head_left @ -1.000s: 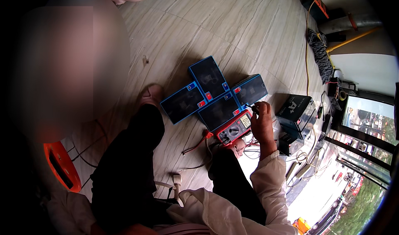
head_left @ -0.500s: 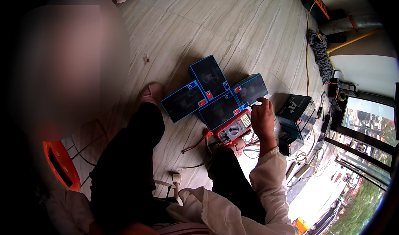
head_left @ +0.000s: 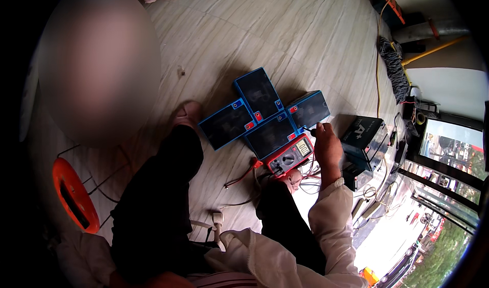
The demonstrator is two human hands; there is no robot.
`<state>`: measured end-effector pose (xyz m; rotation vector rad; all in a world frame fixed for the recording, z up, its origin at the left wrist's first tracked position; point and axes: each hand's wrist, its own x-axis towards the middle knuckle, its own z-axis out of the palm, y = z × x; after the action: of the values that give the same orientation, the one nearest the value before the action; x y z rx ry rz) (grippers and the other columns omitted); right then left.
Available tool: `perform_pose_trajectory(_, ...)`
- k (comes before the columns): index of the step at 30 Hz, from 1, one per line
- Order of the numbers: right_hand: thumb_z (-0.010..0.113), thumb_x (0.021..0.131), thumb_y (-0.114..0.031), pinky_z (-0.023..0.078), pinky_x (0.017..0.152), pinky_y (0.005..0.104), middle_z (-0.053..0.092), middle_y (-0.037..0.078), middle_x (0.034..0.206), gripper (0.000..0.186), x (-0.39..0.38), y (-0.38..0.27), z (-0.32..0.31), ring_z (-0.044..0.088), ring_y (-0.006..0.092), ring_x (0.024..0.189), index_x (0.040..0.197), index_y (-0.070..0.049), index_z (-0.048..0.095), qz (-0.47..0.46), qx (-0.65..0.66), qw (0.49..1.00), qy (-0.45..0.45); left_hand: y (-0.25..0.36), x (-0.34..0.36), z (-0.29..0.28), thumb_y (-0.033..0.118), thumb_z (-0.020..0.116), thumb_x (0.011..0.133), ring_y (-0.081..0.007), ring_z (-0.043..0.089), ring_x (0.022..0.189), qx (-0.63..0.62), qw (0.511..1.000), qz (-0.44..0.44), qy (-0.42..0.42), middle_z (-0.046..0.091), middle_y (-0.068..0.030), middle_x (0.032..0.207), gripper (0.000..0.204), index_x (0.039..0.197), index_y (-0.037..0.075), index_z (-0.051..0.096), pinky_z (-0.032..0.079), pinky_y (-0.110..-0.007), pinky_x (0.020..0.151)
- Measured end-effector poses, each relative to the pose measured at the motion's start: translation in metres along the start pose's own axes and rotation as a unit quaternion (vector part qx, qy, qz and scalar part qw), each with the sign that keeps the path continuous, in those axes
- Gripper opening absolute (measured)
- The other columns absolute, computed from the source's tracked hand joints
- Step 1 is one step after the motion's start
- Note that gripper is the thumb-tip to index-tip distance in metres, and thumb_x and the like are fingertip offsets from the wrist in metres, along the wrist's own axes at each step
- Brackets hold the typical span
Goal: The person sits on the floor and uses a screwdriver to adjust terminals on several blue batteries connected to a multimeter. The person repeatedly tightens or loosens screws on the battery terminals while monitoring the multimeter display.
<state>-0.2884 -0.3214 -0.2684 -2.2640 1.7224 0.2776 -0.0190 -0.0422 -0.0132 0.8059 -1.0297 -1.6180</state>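
Note:
My right hand (head_left: 326, 145) grips a small dark tool (head_left: 309, 131) at the blue terminal of the right-hand battery (head_left: 311, 108). Several black batteries with blue edges and red and blue terminals lie on the floor in a cross-like group, including upper (head_left: 254, 87), left (head_left: 224, 125) and lower (head_left: 267, 141) ones. A red multimeter (head_left: 288, 158) with a small screen lies against the lower battery, beside red leads (head_left: 252, 168). My left hand (head_left: 122, 277) is at the dim lower edge, its fingers too dark to make out.
My legs (head_left: 178, 155) straddle the floor space (head_left: 229, 48). Dark battery boxes (head_left: 364, 135) and tangled cables (head_left: 374, 196) are at right, near a mop (head_left: 395, 69) and glass door (head_left: 448, 140). An orange object (head_left: 76, 199) lies left, below a blurred round shape (head_left: 99, 64).
My right hand has shifted slightly, its fingers lifting and then settling again around the tool at the terminal. The batteries and multimeter appear unchanged.

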Motion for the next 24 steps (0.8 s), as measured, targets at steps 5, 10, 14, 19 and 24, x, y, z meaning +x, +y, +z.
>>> perform_pose_trajectory(5, 0.058, 0.09, -0.026, 0.05, 0.078, 0.0454, 0.06, 0.019, 0.097, 0.032, -0.007, 0.001, 0.009, 0.06, 0.039, 0.094, 0.111, -0.003, 0.051, -0.156, 0.164, 0.969, 0.103, 0.001, 0.001, -0.001, 0.023, 0.063, 0.088, -0.0225, 0.055, 0.047, -0.001, 1.0, 0.002, 0.0, 0.056, -0.0047, 0.06, 0.025, 0.067, 0.009, 0.06, 0.041, -0.033, 0.043)
perform_pose_trajectory(10, 0.059, 0.089, -0.024, 0.05, 0.08, 0.045, 0.059, 0.017, 0.101, 0.03, 0.002, 0.004, 0.003, 0.06, 0.0365, 0.094, 0.11, -0.003, 0.052, -0.159, -0.033, 0.985, 0.053, 0.002, 0.002, -0.001, 0.023, 0.063, 0.088, -0.0226, 0.055, 0.048, 0.003, 1.0, -0.001, -0.002, 0.056, -0.0046, 0.06, 0.025, 0.068, 0.009, 0.06, 0.041, -0.033, 0.043)
perform_pose_trajectory(14, 0.056, 0.09, -0.025, 0.052, 0.074, 0.0424, 0.061, 0.017, 0.102, 0.029, -0.004, -0.015, -0.011, 0.064, 0.0365, 0.09, 0.113, -0.007, 0.053, 0.002, 0.05, 0.998, 0.023, 0.001, 0.0, -0.001, 0.023, 0.063, 0.088, -0.0228, 0.055, 0.048, -0.003, 1.0, -0.001, -0.003, 0.056, -0.0047, 0.061, 0.025, 0.068, 0.009, 0.061, 0.041, -0.033, 0.043)
perform_pose_trajectory(19, 0.055, 0.09, -0.027, 0.051, 0.073, 0.0456, 0.064, 0.018, 0.104, 0.029, -0.005, -0.009, -0.002, 0.064, 0.0383, 0.09, 0.113, -0.01, 0.051, -0.066, 0.053, 0.996, 0.027, 0.0, 0.002, -0.002, 0.022, 0.063, 0.088, -0.023, 0.056, 0.048, -0.008, 1.0, 0.001, -0.012, 0.056, -0.0052, 0.061, 0.024, 0.069, 0.009, 0.061, 0.042, -0.033, 0.043)
perform_pose_trajectory(24, 0.062, 0.086, -0.023, 0.05, 0.072, 0.0472, 0.061, 0.018, 0.104, 0.03, -0.005, -0.008, -0.003, 0.063, 0.0388, 0.089, 0.109, -0.007, 0.051, -0.03, 0.086, 0.995, 0.05, 0.0, 0.002, -0.001, 0.021, 0.063, 0.088, -0.0232, 0.056, 0.049, -0.015, 1.0, 0.001, -0.012, 0.057, -0.0055, 0.062, 0.023, 0.069, 0.008, 0.061, 0.042, -0.033, 0.043)
